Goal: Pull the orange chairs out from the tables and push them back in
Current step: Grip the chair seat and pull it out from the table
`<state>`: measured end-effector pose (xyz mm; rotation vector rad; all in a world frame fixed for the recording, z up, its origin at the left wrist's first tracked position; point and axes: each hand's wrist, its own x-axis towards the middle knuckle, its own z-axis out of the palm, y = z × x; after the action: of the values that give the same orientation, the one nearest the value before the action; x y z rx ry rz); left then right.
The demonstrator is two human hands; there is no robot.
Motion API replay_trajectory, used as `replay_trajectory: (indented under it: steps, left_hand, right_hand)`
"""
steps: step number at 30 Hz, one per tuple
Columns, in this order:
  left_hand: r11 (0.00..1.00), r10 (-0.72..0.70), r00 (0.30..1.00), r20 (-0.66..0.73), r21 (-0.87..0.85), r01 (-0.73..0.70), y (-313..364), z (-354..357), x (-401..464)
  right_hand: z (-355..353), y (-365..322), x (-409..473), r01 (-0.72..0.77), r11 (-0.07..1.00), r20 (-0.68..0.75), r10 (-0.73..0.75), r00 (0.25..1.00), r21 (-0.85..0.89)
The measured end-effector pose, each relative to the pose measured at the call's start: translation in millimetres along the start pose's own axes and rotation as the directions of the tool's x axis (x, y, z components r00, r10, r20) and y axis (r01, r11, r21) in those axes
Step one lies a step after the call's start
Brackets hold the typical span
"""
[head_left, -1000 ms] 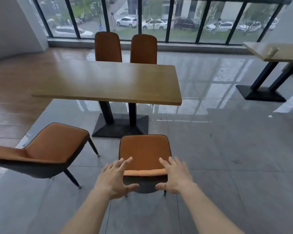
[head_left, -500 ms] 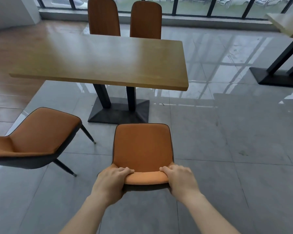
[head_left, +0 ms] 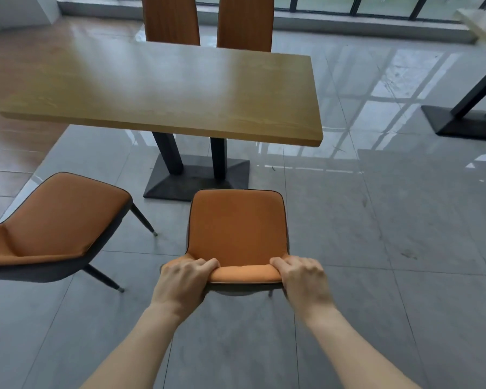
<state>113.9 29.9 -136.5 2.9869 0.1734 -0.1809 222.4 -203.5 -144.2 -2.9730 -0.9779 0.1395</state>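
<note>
An orange chair (head_left: pixel 237 226) stands on the grey tiles in front of me, pulled clear of the wooden table (head_left: pixel 163 91), its seat facing the table. My left hand (head_left: pixel 184 279) grips the left end of its backrest top. My right hand (head_left: pixel 300 276) grips the right end. A second orange chair (head_left: pixel 59 220) stands at the left, also away from the table and turned at an angle. Two more orange chairs (head_left: pixel 171 19) (head_left: pixel 245 22) are tucked in at the table's far side.
The table stands on two black posts over a black base plate (head_left: pixel 197 178). Another table's corner (head_left: pixel 483 23) and its black base (head_left: pixel 460 122) are at the far right. A window wall runs along the back. Open tiled floor lies to the right.
My open hands came down and closed on the chair's backrest top. The view has moved closer to the table and tilted down.
</note>
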Motion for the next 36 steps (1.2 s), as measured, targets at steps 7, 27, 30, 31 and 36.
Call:
replay_trajectory:
  steps: [7, 27, 30, 31, 36]
  left_hand:
    - [0.999, 0.025, 0.999, -0.025, 0.031, -0.024, -26, -10, 55]
    - [0.996, 0.071, 0.990, -0.119, 0.063, -0.064, -54, -17, 119]
    - [0.996, 0.081, 0.989, -0.128, 0.050, -0.075, -54, -18, 130]
    - [0.996, 0.083, 0.988, -0.130, 0.048, -0.077, -55, -19, 133]
    - [0.994, 0.094, 0.980, -0.175, 0.072, -0.082, -63, -21, 151]
  right_hand:
    - [-4, 2, 58, -0.042, 0.999, 0.025, 0.042, 0.999, -0.023]
    - [-10, 8, 121, -0.057, 0.998, -0.040, 0.056, 0.998, -0.031]
    - [-12, 11, 133, -0.064, 0.997, -0.049, 0.062, 0.997, -0.036]
    - [-13, 11, 136, -0.072, 0.997, -0.054, 0.070, 0.996, -0.039]
    - [-15, 11, 154, -0.080, 0.994, -0.045, 0.077, 0.996, -0.072]
